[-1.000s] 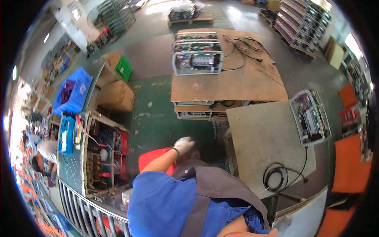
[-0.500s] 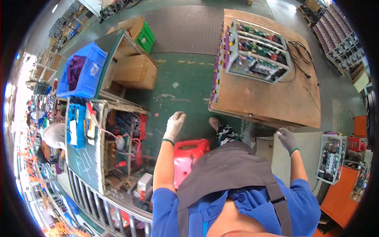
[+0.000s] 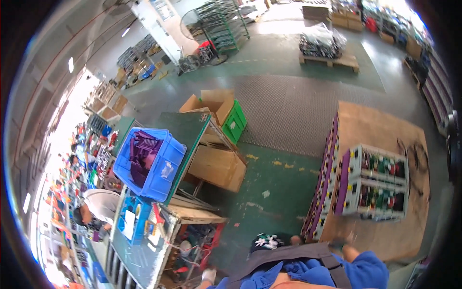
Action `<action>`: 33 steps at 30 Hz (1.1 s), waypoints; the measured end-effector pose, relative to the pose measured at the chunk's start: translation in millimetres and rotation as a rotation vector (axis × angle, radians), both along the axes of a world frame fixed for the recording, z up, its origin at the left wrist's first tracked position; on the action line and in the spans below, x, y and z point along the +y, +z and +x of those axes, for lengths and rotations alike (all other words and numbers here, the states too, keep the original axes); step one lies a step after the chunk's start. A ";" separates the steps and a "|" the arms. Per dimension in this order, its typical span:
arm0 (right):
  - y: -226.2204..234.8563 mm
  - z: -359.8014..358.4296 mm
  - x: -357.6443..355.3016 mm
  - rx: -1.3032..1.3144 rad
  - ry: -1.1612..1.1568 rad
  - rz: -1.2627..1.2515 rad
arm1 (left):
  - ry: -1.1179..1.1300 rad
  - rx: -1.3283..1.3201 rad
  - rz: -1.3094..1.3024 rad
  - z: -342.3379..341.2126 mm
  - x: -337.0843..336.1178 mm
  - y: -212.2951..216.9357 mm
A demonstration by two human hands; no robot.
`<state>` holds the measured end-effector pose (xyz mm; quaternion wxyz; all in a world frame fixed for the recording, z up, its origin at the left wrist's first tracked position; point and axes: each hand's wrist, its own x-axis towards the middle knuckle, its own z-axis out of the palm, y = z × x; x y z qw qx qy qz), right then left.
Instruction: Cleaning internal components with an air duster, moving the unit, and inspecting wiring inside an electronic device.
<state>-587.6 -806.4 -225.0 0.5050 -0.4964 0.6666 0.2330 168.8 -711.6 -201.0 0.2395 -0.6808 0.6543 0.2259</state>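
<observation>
Holds the white-gloved left hand [image 3: 209,275] low, on the body's side of the big blue plastic crate [image 3: 175,159] and to the right of it, near the cluttered open shelf [image 3: 190,248] of a long green-topped workbench [image 3: 139,262]. Cannot tell whether spread or pressed together, with the fingers of that hand small and blurred. Has the grey-gloved right hand [image 3: 338,242] much farther right of the crate, near the left edge of a broad brown wooden board [image 3: 370,125]. Cannot tell the set of these fingers either, dark and smeared as seen here, nor tell touching from apart at the board. Looks down on two boxy silver metal-framed units [image 3: 385,197] with green circuit boards inside and purple front strips, set side by side on the board, well to the right of the crate. Has a loose black cable [image 3: 419,164] on the units' side away from the crate. Has purple plastic pieces [image 3: 144,149] heaped inside the crate, a small blue plastic tray [image 3: 139,233] on the workbench just on the body's side of it, and a brown cardboard box [image 3: 219,166] to its right. Has a bent co-worker [image 3: 101,207] in a light top to the left of the crate, toward the body. Wears a blue shirt [image 3: 308,274] under a dark grey apron [image 3: 284,255].
</observation>
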 end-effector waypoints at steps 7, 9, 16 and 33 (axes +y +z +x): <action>31.8 15.9 -167.9 0.010 -0.248 -0.105 | 0.034 0.203 0.139 2.6 -142.2 -100.8; 33.8 49.2 -191.2 -0.036 -0.337 -0.108 | 0.029 0.212 0.208 6.2 -286.9 -105.5; 21.4 100.9 -258.0 -0.115 -0.786 -0.163 | 0.177 0.688 -0.567 -146.9 -777.3 49.9; 55.0 -16.2 -1077.9 -0.282 -0.618 -0.690 | 0.230 0.409 0.130 -165.3 -1041.9 -61.7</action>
